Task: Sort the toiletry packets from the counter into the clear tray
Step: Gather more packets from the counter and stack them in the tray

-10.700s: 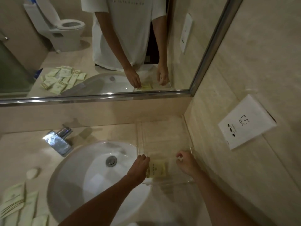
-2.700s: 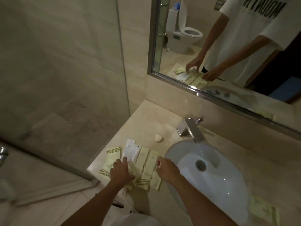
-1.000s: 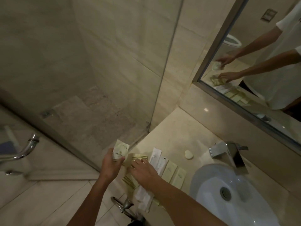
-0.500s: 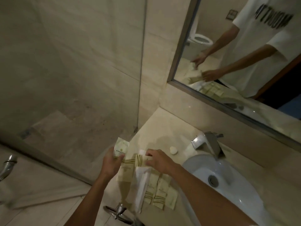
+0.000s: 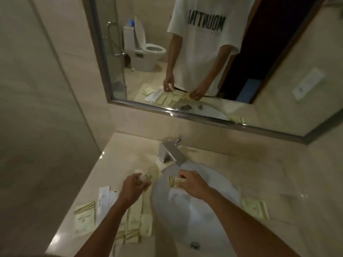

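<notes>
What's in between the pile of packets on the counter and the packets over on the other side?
The white sink lies between the packets on the counter and the packets in the clear tray; both hands hold packets above it, seen in the head view.

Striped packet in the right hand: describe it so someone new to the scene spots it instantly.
Start at the round white sink below the mirror and chrome faucet. Over the basin's far-left part, the right hand pinches a small pale packet. Its exposed end carries dark diagonal stripes, and it is held up in the air, unlike the packets lying flat on the counter left of the sink.
</notes>
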